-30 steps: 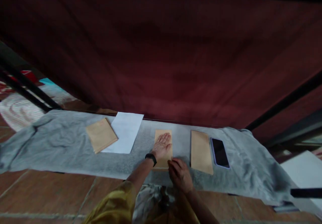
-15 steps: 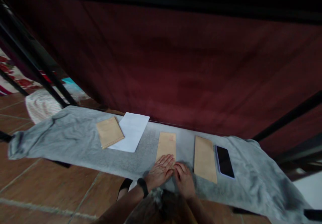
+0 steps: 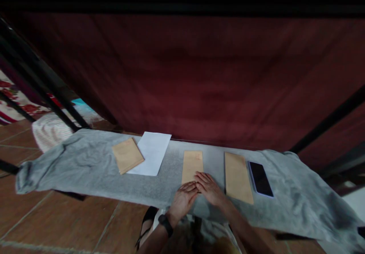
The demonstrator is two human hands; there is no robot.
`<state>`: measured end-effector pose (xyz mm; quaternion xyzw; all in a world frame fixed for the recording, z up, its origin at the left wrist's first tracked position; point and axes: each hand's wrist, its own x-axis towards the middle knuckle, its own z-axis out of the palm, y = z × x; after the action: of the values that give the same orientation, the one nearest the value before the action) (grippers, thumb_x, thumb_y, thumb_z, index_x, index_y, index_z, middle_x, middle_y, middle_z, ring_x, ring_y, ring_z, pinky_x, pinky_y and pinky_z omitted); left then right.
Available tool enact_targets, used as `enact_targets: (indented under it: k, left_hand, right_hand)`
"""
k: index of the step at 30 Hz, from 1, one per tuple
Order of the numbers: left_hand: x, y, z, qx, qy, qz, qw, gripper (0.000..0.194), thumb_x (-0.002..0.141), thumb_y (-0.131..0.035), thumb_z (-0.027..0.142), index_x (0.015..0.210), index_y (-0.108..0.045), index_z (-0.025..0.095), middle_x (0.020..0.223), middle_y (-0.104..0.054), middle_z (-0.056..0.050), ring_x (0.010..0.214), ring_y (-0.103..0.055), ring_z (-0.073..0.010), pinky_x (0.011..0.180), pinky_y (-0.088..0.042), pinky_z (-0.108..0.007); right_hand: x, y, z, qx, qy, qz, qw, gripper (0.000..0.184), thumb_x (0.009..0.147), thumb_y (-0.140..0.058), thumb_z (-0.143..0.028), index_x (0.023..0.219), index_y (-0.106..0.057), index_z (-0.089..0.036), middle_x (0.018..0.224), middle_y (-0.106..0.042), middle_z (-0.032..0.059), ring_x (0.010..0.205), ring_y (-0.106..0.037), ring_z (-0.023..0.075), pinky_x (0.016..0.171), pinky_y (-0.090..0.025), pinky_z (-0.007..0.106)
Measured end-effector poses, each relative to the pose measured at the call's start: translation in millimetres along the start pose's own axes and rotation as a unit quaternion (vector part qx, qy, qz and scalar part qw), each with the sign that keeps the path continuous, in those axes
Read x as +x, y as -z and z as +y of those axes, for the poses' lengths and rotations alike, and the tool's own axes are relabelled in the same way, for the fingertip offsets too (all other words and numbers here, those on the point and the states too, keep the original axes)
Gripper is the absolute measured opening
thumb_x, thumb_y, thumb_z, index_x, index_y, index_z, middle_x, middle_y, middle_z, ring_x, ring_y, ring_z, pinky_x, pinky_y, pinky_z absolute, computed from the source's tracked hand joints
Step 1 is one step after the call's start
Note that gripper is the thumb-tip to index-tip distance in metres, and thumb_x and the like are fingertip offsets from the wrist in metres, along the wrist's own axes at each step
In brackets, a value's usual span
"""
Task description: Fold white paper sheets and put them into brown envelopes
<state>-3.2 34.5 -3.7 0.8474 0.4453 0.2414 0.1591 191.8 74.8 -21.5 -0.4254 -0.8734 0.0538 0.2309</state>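
Both hands rest on the near end of a brown paper envelope (image 3: 192, 164) with a small reddish print at its top right. My left hand (image 3: 184, 200), with a dark band on the wrist, lies with fingers stretched over the lower left edge. Across the lower right part lies my right hand (image 3: 209, 188), fingers extended and fairly flat. The two hands touch near the fingertips. Right of them lies a second brown envelope (image 3: 237, 178), and beside it a phone (image 3: 261, 179) with a dark screen and a pale purple edge.
A grey cloth (image 3: 94, 162) covers the narrow bench. On its left, a stack of brown envelopes (image 3: 127, 155) partly overlaps a white sheet of paper (image 3: 155, 151). A dark red panel (image 3: 194, 83) rises behind, with black bars (image 3: 327, 121) at the sides. Tiled floor (image 3: 94, 223) shows below.
My right hand has moved up and flattened onto the envelope, its fingers now stretched out. My left hand has slid down toward the near edge. The view has tilted slightly.
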Motion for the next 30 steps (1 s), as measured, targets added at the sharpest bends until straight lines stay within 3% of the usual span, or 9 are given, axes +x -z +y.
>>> enact_targets:
  k: [3,9,14,22,30]
  left_hand:
    - [-1.7,-0.3,-0.3,0.007,0.003,0.013,1.0,0.035,0.101,-0.049,0.026,0.13,-0.068,0.028,0.137,-0.068,-0.004,0.13,-0.06,-0.0207,0.113,-0.049,-0.043]
    - [-4.2,-5.1,-4.4,0.016,-0.009,0.03,0.999,0.031,0.1,-0.052,0.024,0.125,-0.07,0.026,0.136,-0.069,-0.003,0.13,-0.061,-0.0198,0.111,-0.052,-0.041]
    - [-4.7,-8.4,-5.1,0.014,0.001,0.042,0.999,0.029,0.098,-0.057,0.023,0.124,-0.071,0.027,0.135,-0.069,-0.001,0.129,-0.061,-0.0184,0.113,-0.051,-0.039]
    - [-3.5,-8.1,-2.5,0.004,0.005,0.047,0.999,0.03,0.097,-0.056,0.021,0.123,-0.071,0.026,0.134,-0.07,-0.001,0.128,-0.062,-0.0201,0.113,-0.05,-0.041]
    - [-3.8,-3.2,1.4,0.001,0.002,0.044,0.999,0.03,0.098,-0.054,0.021,0.123,-0.071,0.026,0.134,-0.07,-0.003,0.128,-0.062,-0.0201,0.112,-0.051,-0.042]
  right_hand:
    - [23.4,-6.2,15.7,-0.039,0.014,-0.015,0.999,0.043,0.105,-0.04,-0.023,0.145,-0.054,-0.028,0.151,-0.056,0.0059,0.141,-0.05,0.0189,0.116,-0.042,0.045]
    - [68.1,-15.4,42.1,-0.108,-0.062,-0.06,0.99,0.052,0.107,-0.036,-0.033,0.156,-0.04,-0.017,0.16,-0.042,0.0125,0.149,-0.039,0.0213,0.123,-0.03,0.046]
    - [88.2,-23.7,44.4,-0.127,-0.088,-0.039,0.987,0.054,0.106,-0.036,-0.037,0.153,-0.044,-0.011,0.161,-0.04,0.0165,0.151,-0.034,0.0258,0.126,-0.022,0.049]
    - [86.6,-29.6,40.7,-0.105,-0.105,-0.035,0.988,0.055,0.107,-0.034,-0.039,0.155,-0.041,-0.013,0.161,-0.039,0.0171,0.151,-0.035,0.0254,0.124,-0.026,0.048]
    - [54.2,-22.4,26.5,-0.062,-0.037,-0.074,0.995,0.055,0.108,-0.029,-0.035,0.158,-0.035,-0.014,0.164,-0.035,0.0134,0.153,-0.03,0.0214,0.126,-0.026,0.046]
